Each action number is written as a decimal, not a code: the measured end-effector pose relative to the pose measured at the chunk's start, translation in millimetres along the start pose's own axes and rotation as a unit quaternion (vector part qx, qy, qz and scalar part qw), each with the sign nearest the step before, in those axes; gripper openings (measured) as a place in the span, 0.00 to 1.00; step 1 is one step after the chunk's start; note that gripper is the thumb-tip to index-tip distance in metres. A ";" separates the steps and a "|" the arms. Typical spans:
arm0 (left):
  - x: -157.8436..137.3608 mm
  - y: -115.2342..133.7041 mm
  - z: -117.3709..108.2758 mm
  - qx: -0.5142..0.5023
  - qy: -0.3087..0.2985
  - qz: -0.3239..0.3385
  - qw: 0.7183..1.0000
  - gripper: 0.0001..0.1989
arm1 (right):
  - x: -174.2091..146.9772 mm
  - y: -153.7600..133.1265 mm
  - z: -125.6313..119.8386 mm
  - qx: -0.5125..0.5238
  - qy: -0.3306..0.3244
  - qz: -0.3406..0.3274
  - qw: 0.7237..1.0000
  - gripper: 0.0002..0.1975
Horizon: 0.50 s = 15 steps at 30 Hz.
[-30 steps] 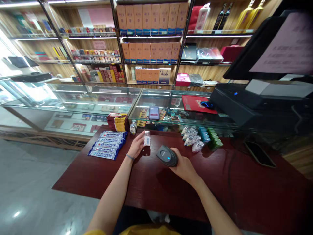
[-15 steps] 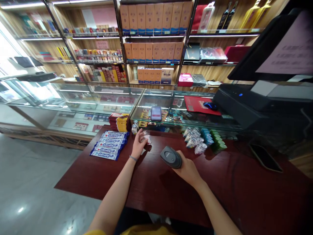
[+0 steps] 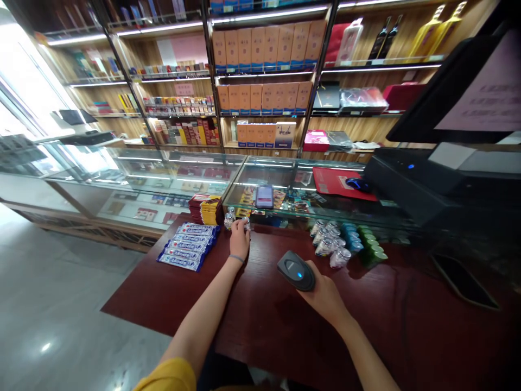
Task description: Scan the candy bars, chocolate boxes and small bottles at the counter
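Observation:
My left hand [image 3: 240, 241] is closed around a small can [image 3: 246, 222] at the far edge of the dark red counter. Only the can's top shows past my fingers. Just left of it stand a couple of similar cans [image 3: 228, 218]. In my right hand [image 3: 323, 293] is a dark grey barcode scanner [image 3: 296, 270], held above the counter with a blue light lit on its top. To the scanner's right are rows of white cans [image 3: 325, 241], blue cans [image 3: 352, 238] and green cans [image 3: 371, 247].
Blue-and-white packets [image 3: 189, 246] lie in a row at the left, with stacked red and yellow packs [image 3: 204, 209] behind. A small screen device [image 3: 264, 196] stands on the glass case [image 3: 183, 168]. At right are a phone [image 3: 464, 279] and a large monitor [image 3: 451, 81].
My left hand has set the can farther back, beside the other small cans, and turned knuckles up. A blue light now shows on the scanner. The whole view has shifted slightly.

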State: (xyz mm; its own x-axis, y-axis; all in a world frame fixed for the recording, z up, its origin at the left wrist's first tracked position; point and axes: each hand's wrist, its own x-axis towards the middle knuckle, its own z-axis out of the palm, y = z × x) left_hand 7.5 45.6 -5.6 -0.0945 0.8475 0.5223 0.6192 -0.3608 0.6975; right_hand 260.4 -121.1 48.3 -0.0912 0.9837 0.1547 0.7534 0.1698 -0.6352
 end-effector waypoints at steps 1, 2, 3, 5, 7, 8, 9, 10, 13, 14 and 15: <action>4.1 -0.9 4.2 0.001 0.003 -0.005 1.000 0.21 | -0.8 0.9 -1.2 0.004 -0.004 0.003 1.000 0.17; 8.2 -1.9 8.5 0.001 0.006 -0.010 1.000 0.21 | -1.6 1.8 -2.5 0.011 -0.008 0.004 1.000 0.17; 12.3 -3.0 12.7 0.001 0.009 -0.015 1.000 0.21 | -2.3 2.8 -4.0 0.019 -0.013 0.005 1.000 0.17; 20.0 -5.1 20.6 0.000 0.016 -0.021 1.000 0.21 | -4.0 5.1 -6.8 0.028 -0.017 0.007 0.999 0.17; 26.9 -7.6 27.4 -0.001 0.026 -0.024 0.999 0.21 | -5.7 8.0 -8.9 0.032 -0.021 0.008 0.999 0.16; 29.8 -9.0 30.4 -0.002 0.031 -0.024 0.999 0.21 | -6.5 9.7 -9.6 0.031 -0.019 0.010 0.999 0.15; 32.3 -10.6 33.0 -0.002 0.037 -0.023 0.999 0.21 | -7.2 11.5 -10.1 0.027 -0.015 0.013 0.999 0.16; 34.3 -12.4 35.4 -0.002 0.040 -0.021 0.999 0.21 | -7.7 13.3 -10.5 0.022 -0.012 0.016 1.000 0.16; 37.4 -18.2 40.6 0.008 0.041 -0.016 0.999 0.21 | -8.1 17.9 -11.3 0.013 -0.007 0.019 1.000 0.18; 37.6 -19.9 41.7 0.011 0.040 -0.015 0.999 0.21 | -7.8 18.8 -11.5 0.013 -0.006 0.018 1.000 0.18; 37.5 -21.4 42.5 0.012 0.039 -0.012 0.999 0.21 | -7.5 19.1 -11.5 0.014 -0.005 0.016 1.000 0.18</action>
State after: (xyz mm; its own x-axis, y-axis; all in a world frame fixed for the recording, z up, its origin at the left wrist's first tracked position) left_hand 23.8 101.7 -21.8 -0.1692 0.8225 0.5431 0.6347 -0.3306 0.6985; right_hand 283.1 -125.9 43.7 -0.0730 0.9892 0.1268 0.7374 0.1392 -0.6609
